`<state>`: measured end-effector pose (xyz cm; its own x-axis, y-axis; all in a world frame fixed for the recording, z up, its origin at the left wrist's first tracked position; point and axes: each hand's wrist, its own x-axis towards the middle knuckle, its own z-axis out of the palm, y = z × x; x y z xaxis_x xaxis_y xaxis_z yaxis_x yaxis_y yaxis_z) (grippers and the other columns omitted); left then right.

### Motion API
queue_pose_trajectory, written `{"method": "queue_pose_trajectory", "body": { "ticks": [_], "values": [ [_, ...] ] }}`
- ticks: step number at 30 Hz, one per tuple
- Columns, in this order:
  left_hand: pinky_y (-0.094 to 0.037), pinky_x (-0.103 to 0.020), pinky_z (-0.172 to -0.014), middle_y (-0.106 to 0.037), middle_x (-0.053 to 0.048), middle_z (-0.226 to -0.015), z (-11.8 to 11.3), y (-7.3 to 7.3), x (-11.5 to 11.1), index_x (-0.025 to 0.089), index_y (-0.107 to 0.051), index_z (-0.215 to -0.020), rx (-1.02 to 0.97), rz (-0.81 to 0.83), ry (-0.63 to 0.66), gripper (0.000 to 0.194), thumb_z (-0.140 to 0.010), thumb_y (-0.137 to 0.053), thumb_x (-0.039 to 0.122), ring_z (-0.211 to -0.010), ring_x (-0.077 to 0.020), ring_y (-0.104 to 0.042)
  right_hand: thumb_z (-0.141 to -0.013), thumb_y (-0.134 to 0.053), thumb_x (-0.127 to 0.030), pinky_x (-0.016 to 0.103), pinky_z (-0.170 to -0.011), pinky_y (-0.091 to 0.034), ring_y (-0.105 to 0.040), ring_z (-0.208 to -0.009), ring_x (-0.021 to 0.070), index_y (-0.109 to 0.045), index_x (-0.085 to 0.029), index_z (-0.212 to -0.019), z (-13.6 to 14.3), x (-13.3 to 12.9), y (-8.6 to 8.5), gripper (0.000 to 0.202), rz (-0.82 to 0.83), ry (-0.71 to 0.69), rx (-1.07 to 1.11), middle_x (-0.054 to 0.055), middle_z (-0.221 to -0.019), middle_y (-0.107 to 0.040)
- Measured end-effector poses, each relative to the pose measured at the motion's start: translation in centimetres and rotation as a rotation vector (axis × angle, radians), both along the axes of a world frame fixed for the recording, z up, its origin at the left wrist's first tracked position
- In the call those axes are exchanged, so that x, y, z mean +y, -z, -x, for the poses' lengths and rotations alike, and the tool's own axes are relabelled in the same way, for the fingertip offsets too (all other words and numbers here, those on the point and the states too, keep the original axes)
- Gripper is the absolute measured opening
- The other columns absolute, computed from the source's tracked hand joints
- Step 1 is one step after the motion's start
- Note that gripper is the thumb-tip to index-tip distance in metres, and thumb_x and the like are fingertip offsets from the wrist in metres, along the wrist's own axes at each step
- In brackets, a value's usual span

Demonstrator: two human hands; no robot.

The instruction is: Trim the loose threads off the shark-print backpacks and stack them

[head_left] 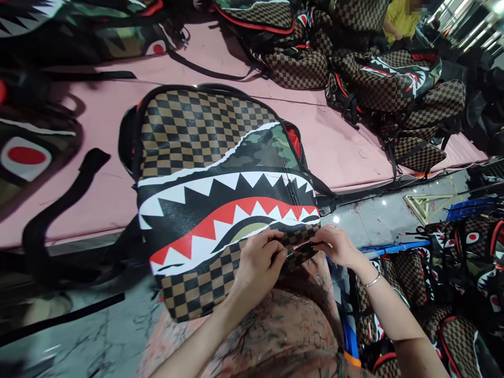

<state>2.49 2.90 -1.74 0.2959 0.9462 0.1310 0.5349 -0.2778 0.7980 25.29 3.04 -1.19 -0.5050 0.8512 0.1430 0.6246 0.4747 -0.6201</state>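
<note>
A brown and black checkered backpack [189, 142] with a printed shark mouth lies on the pink table [220, 58], its near end overhanging the edge by my lap. My left hand [262, 257] rests on the bag's lower right part, fingers curled at the edge of a side zipper opening. At the bag's right corner my right hand [333, 244] pinches the dark edge of that opening, where a bit of red shows. Loose threads lie across the camouflage patch. What exactly the fingertips grip is too small to tell.
More checkered backpacks [297, 68] lie farther back on the table, and camouflage bags [118, 39] at the left. Several bags [409, 273] are piled at the lower right beside a blue bar. A person in yellow [400, 21] is in the background.
</note>
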Motion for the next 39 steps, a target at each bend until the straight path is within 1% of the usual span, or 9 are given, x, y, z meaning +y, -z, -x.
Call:
{"method": "queue_pose_trajectory", "body": {
  "ticks": [4, 9, 16, 19, 24, 29, 32, 35, 39],
  "values": [
    [-0.041, -0.045, -0.085, -0.063, -0.008, -0.097, 0.0, 0.3, -0.1, 0.021, -0.057, -0.062, 0.016, 0.002, -0.016, 0.020, -0.077, -0.045, 0.026, -0.096, -0.0267, -0.054, -0.085, -0.049, -0.019, 0.033, -0.070, -0.046, -0.057, -0.078, 0.0188, -0.059, -0.019, -0.091, 0.4, -0.3, -0.2, 0.011, -0.021, 0.001, -0.035, 0.006, -0.082, -0.062],
    [-0.040, -0.046, -0.088, -0.062, -0.008, -0.101, -0.1, 0.1, -0.1, 0.021, -0.056, -0.062, 0.065, 0.035, 0.000, 0.021, -0.078, -0.043, 0.025, -0.099, -0.0269, -0.052, -0.087, -0.042, -0.017, 0.033, -0.071, -0.045, -0.056, -0.077, 0.0183, -0.057, -0.019, -0.092, 0.9, -1.0, -0.3, 0.016, -0.068, 0.011, -0.068, 0.006, -0.081, -0.061],
    [-0.039, -0.047, -0.088, -0.061, -0.008, -0.101, -0.1, 0.1, -0.1, 0.020, -0.055, -0.062, 0.052, 0.040, -0.006, 0.019, -0.077, -0.044, 0.022, -0.099, -0.0270, -0.051, -0.089, -0.042, -0.020, 0.032, -0.070, -0.044, -0.056, -0.078, 0.0190, -0.058, -0.019, -0.090, 1.5, -1.9, -0.5, 0.015, -0.057, 0.063, -0.131, 0.006, -0.080, -0.062],
    [-0.040, -0.047, -0.086, -0.062, -0.009, -0.101, -0.1, 0.2, -0.1, 0.020, -0.056, -0.062, 0.064, 0.043, -0.006, 0.020, -0.077, -0.043, 0.021, -0.098, -0.0281, -0.051, -0.089, -0.043, -0.021, 0.031, -0.069, -0.044, -0.056, -0.075, 0.0187, -0.057, -0.019, -0.087, 1.9, -2.9, -0.5, 0.015, -0.039, 0.140, -0.109, 0.006, -0.076, -0.061],
    [-0.042, -0.046, -0.080, -0.063, -0.008, -0.099, -0.2, 0.1, 0.0, 0.021, -0.056, -0.060, 0.072, 0.043, -0.027, 0.020, -0.077, -0.044, 0.022, -0.097, -0.0286, -0.051, -0.087, -0.048, -0.025, 0.029, -0.061, -0.044, -0.055, -0.069, 0.0179, -0.057, -0.020, -0.088, 3.2, -5.6, -0.8, 0.010, 0.000, 0.364, -0.099, 0.004, -0.075, -0.059],
    [-0.042, -0.046, -0.077, -0.064, -0.008, -0.099, -0.2, -0.1, 0.0, 0.021, -0.057, -0.059, 0.071, 0.050, -0.032, 0.020, -0.075, -0.044, 0.021, -0.096, -0.0294, -0.052, -0.085, -0.050, -0.024, 0.029, -0.061, -0.045, -0.058, -0.071, 0.0197, -0.053, -0.021, -0.094, 5.6, -7.6, -0.7, 0.010, -0.052, 0.491, -0.138, 0.006, -0.079, -0.060],
    [-0.042, -0.046, -0.076, -0.064, -0.007, -0.098, -0.3, -0.3, -0.1, 0.021, -0.056, -0.058, 0.066, 0.049, -0.045, 0.020, -0.075, -0.045, 0.021, -0.096, -0.0293, -0.052, -0.083, -0.051, -0.025, 0.030, -0.058, -0.044, -0.061, -0.071, 0.0221, -0.051, -0.022, -0.093, 7.1, -8.0, -0.5, 0.010, -0.063, 0.560, -0.216, 0.007, -0.080, -0.063],
    [-0.041, -0.045, -0.075, -0.063, -0.007, -0.099, -0.5, -0.5, -0.5, 0.021, -0.054, -0.058, 0.056, 0.026, -0.058, 0.021, -0.076, -0.045, 0.021, -0.095, -0.0286, -0.052, -0.083, -0.049, -0.024, 0.030, -0.051, -0.040, -0.061, -0.064, 0.0228, -0.048, -0.023, -0.091, 8.4, -8.0, -0.4, 0.008, -0.053, 0.627, -0.296, 0.006, -0.075, -0.063],
    [-0.040, -0.045, -0.076, -0.062, -0.008, -0.101, -0.8, -0.6, -1.1, 0.021, -0.052, -0.059, 0.046, -0.016, -0.084, 0.020, -0.078, -0.044, 0.021, -0.097, -0.0286, -0.051, -0.083, -0.047, -0.023, 0.029, -0.047, -0.036, -0.061, -0.061, 0.0237, -0.045, -0.023, -0.088, 9.6, -7.6, -0.5, 0.005, -0.075, 0.654, -0.349, 0.006, -0.072, -0.064]
  ]
}}
